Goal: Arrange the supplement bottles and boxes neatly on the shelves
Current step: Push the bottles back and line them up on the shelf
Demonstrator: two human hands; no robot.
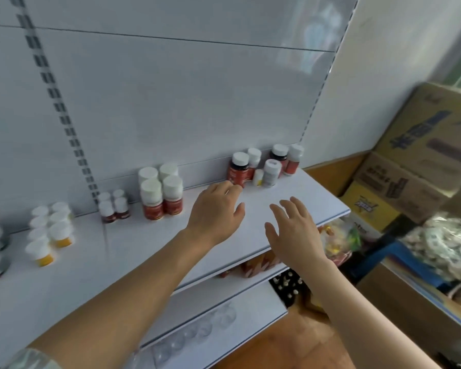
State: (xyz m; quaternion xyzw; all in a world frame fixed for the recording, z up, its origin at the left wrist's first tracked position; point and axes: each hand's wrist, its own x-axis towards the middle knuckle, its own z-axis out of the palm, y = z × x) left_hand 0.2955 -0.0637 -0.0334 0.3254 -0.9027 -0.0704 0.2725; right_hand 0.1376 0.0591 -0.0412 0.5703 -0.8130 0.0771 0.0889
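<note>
My left hand [216,209] reaches over the white shelf [298,206], fingers bent toward the dark red-labelled bottle [238,170] just past my fingertips; whether I touch it yet, I cannot tell, but I grip nothing. My right hand [294,230] hovers beside it, fingers spread and relaxed, carrying nothing. Beyond both hands the loose cluster of bottles [273,163] crowds the back corner, uneven in height. To do this well, I judge I should take the nearest bottle round its body, not the cap, and draw it forward without knocking its neighbours. The shelf looks like smooth painted metal; the bottles are glossy plastic cylinders with ribbed white caps. Left of my left hand, four red-labelled bottles [161,193] already stand squared, with smaller ones [113,206] further left.
</note>
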